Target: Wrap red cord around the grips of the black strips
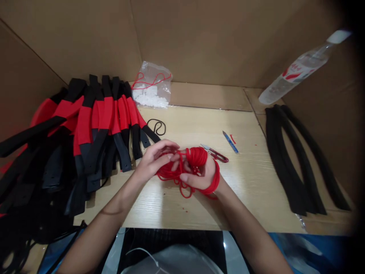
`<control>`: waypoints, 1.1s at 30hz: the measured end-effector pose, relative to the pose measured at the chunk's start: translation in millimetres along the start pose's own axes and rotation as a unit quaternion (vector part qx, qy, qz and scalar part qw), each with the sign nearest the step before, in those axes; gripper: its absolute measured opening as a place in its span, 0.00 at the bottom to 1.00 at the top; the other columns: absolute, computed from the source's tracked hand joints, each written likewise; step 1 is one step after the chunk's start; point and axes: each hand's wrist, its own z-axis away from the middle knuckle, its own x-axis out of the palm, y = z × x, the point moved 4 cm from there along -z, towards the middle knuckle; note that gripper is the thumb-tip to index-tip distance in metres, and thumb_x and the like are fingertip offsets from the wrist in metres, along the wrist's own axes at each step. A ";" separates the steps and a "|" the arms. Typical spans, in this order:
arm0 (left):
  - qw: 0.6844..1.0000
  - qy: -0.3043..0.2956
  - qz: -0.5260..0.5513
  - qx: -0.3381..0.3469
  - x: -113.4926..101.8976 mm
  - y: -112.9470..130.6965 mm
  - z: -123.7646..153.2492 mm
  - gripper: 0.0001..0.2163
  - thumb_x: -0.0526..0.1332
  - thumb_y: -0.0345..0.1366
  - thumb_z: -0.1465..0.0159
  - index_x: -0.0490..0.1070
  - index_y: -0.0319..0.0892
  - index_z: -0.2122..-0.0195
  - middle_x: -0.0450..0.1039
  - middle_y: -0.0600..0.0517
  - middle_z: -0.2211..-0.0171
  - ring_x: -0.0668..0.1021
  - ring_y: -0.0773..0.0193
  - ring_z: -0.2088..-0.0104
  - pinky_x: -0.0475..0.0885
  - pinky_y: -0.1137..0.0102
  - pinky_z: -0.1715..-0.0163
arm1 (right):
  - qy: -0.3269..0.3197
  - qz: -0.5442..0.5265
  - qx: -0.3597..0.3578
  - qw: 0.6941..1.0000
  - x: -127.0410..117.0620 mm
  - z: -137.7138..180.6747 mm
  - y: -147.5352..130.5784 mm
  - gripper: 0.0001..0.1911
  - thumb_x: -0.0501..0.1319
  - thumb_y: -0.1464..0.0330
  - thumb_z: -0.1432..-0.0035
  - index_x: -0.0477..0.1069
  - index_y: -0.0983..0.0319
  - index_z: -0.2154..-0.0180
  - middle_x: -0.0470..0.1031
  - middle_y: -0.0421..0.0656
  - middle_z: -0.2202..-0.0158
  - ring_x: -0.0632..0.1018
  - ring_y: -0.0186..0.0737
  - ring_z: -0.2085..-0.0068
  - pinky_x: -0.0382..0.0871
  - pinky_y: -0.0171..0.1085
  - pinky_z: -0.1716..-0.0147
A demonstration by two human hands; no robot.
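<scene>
Angled inward, the left hand (pixel 152 161) and right hand (pixel 199 177) clamp a red cord bundle (pixel 194 160).

The left hand (pixel 154 161) and right hand (pixel 199 177) partly hide the red cord (pixel 196 158).

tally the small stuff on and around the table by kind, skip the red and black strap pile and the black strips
red cord bundle: 1
red-handled thread snips: 1
blue flat tool: 1
short red cord piece: 1
black cord loop: 1
clear plastic bag: 1
plastic bottle: 1
total: 7
</scene>
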 end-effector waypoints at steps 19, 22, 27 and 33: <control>0.989 -0.110 -0.089 0.035 1.4 16.0 6.5 0.06 0.59 0.26 0.49 0.71 0.40 0.81 0.68 0.52 0.73 0.72 0.66 0.72 0.64 0.69 0.72 | 0.284 -0.097 0.093 0.949 -43.3 4.4 6.7 0.21 0.57 0.54 0.43 0.80 0.64 0.66 0.71 0.40 0.84 0.66 0.32 0.85 0.58 0.35 0.84; 0.992 -0.094 -0.088 0.016 2.1 9.7 3.7 0.13 0.60 0.33 0.42 0.68 0.39 0.84 0.66 0.53 0.79 0.68 0.69 0.78 0.60 0.70 0.77 | 0.293 -0.081 0.071 0.950 -43.3 4.2 5.5 0.18 0.57 0.56 0.42 0.79 0.61 0.71 0.73 0.39 0.83 0.69 0.33 0.85 0.63 0.35 0.83; 0.984 -0.052 -0.170 0.007 10.2 2.6 1.5 0.19 0.63 0.37 0.39 0.64 0.40 0.86 0.63 0.55 0.83 0.66 0.71 0.80 0.60 0.71 0.77 | 0.242 0.031 -0.026 0.970 -31.9 3.3 -2.8 0.25 0.57 0.66 0.36 0.65 0.58 0.87 0.64 0.35 0.87 0.80 0.35 0.73 0.75 0.40 0.53; 0.983 -0.034 -0.175 0.050 26.2 -5.6 2.3 0.08 0.68 0.35 0.45 0.71 0.40 0.75 0.71 0.55 0.75 0.73 0.66 0.71 0.68 0.71 0.69 | 0.085 0.085 -0.008 0.993 -14.4 3.9 -5.7 0.18 0.57 0.67 0.36 0.74 0.59 0.78 0.73 0.37 0.81 0.82 0.38 0.65 0.76 0.38 0.58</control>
